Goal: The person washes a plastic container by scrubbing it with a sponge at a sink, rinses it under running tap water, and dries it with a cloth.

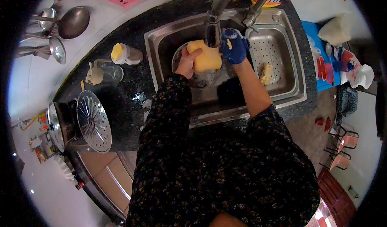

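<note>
Over the left basin of the steel sink (151, 49), my left hand (186, 62) grips a yellow rounded block (209, 58). My thumb lies across its near end; whether it is a sponge or a plastic tub is unclear. A round metal rim (175, 57) shows behind this hand. A dark blue mitt or glove-like cover (234, 53) hides my right hand, with a small yellowish bit on it. The fingers under it do not show. This hand is just right of the yellow block, close beside the faucet (212, 29).
A perforated drain basket (278, 37) fills the right basin, holding a pale yellow scrubber (266, 73). Left on the counter are a yellow-lidded jar (133, 55), a glass mug (113, 74) and a perforated steamer plate (94, 120). Ladles (74, 23) hang on the wall.
</note>
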Demonstrator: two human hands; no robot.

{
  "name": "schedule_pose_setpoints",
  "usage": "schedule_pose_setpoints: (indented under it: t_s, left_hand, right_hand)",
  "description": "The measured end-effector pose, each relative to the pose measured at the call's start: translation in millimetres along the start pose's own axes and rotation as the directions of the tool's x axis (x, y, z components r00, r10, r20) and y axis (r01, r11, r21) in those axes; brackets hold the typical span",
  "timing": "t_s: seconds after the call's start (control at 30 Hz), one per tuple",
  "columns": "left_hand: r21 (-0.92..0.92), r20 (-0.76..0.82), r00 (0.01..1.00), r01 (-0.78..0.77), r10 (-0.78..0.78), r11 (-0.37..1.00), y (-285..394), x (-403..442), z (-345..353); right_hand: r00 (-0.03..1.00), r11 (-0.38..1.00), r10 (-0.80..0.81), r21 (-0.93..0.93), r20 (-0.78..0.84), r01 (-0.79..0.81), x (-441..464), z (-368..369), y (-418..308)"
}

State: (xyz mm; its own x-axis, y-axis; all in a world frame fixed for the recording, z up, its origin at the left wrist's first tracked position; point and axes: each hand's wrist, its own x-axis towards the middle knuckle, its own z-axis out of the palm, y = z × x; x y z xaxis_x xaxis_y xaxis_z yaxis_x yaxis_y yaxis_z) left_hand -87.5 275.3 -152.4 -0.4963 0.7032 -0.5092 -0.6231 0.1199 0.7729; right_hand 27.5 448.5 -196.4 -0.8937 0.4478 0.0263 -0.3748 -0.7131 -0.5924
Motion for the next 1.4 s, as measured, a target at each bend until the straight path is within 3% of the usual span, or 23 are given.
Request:
schedule_pose_setpoints:
  t_s: [0.07, 0.1, 0.13, 0.2, 0.23, 0.27, 0.3, 0.4, 0.43, 0.53, 0.6, 0.67, 0.8, 0.87, 0.9, 1.0, 1.1, 1.2, 1.3, 1.4]
  left_hand:
    - [0.088, -0.024, 0.992, -0.124, 0.126, 0.988, -9, 6, 0]
    - [0.080, -0.018, 0.990, -0.141, 0.143, 0.987, -11, 8, 0]
    - [0.073, -0.011, 0.987, -0.160, 0.161, 0.984, -12, 9, 1]
    - [0.092, 0.016, 0.978, -0.208, 0.208, 0.974, -13, 10, 2]
    - [0.116, 0.036, 0.972, -0.236, 0.234, 0.965, -11, 8, 4]
    - [0.140, 0.058, 0.964, -0.265, 0.259, 0.954, -10, 6, 5]
    - [0.146, 0.051, 0.969, -0.246, 0.241, 0.958, -6, 4, 6]
    - [0.152, 0.047, 0.976, -0.215, 0.210, 0.965, 1, -1, -3]
    - [0.149, 0.055, 0.974, -0.225, 0.219, 0.963, 0, -1, -12]
    - [0.142, 0.030, 0.968, -0.249, 0.247, 0.958, 0, -10, -29]
    - [0.088, -0.017, 0.966, -0.256, 0.258, 0.963, 7, -25, -34]
    - [0.200, -0.057, 0.945, -0.304, 0.321, 0.932, 10, -32, -47]
    - [0.289, -0.124, 0.924, -0.316, 0.363, 0.903, 16, -52, -54]
    - [0.340, -0.124, 0.903, -0.350, 0.411, 0.873, 13, -56, -54]
    - [0.370, -0.123, 0.894, -0.363, 0.432, 0.855, 11, -58, -55]
    - [0.338, -0.104, 0.899, -0.371, 0.426, 0.865, 1, -59, -60]
    - [0.246, -0.149, 0.913, -0.339, 0.380, 0.908, 0, -67, -51]
    - [0.240, -0.161, 0.913, -0.331, 0.374, 0.913, 2, -74, -45]
    - [0.371, -0.156, 0.877, -0.373, 0.453, 0.850, -2, -74, -47]
    - [0.408, -0.200, 0.845, -0.388, 0.495, 0.826, -8, -70, -50]
  right_hand:
    - [0.998, 0.998, -0.004, 0.055, 0.064, 0.000, -7, -29, 14]
    - [0.992, 0.949, -0.120, -0.296, -0.029, 0.106, -18, -34, 24]
    - [0.963, 0.771, -0.259, -0.616, -0.075, 0.160, -30, -32, 30]
    - [0.911, 0.836, -0.306, -0.536, -0.278, 0.117, -50, -27, 34]
    - [0.897, 0.991, -0.124, -0.090, -0.425, 0.095, -62, -15, 27]
    - [0.877, 0.921, 0.103, 0.377, -0.470, 0.094, -70, -3, 19]
    - [0.842, 0.936, 0.148, 0.349, -0.518, 0.050, -75, 1, 14]
    - [0.868, 0.933, 0.156, 0.359, -0.472, 0.028, -70, 2, 9]
    - [0.846, 0.957, 0.157, 0.289, -0.509, -0.004, -65, 4, 10]
    - [0.723, 0.965, 0.011, -0.182, -0.691, -0.189, -47, 50, 7]
    - [0.776, 0.910, -0.058, -0.352, -0.628, -0.217, -33, 25, 26]
    - [0.810, 0.803, -0.177, -0.558, -0.560, -0.210, -25, 36, 32]
    - [0.852, 0.782, -0.255, -0.616, -0.457, -0.096, -15, 36, 49]
    - [0.875, 0.367, -0.458, -0.930, -0.155, 0.028, -14, 19, 56]
    - [0.869, 0.111, -0.494, -0.989, 0.026, 0.093, -14, 24, 53]
    - [0.889, -0.295, -0.443, -0.955, 0.113, -0.026, -17, 48, 42]
    - [0.969, -0.171, -0.241, -0.980, -0.055, -0.098, -21, 78, 26]
    - [0.970, -0.265, -0.174, -0.941, -0.167, -0.210, -26, 86, 21]
    - [0.947, -0.130, -0.299, -0.978, -0.121, -0.166, -25, 96, 22]
    - [0.970, 0.065, -0.210, -0.992, -0.120, -0.108, -6, 69, 45]
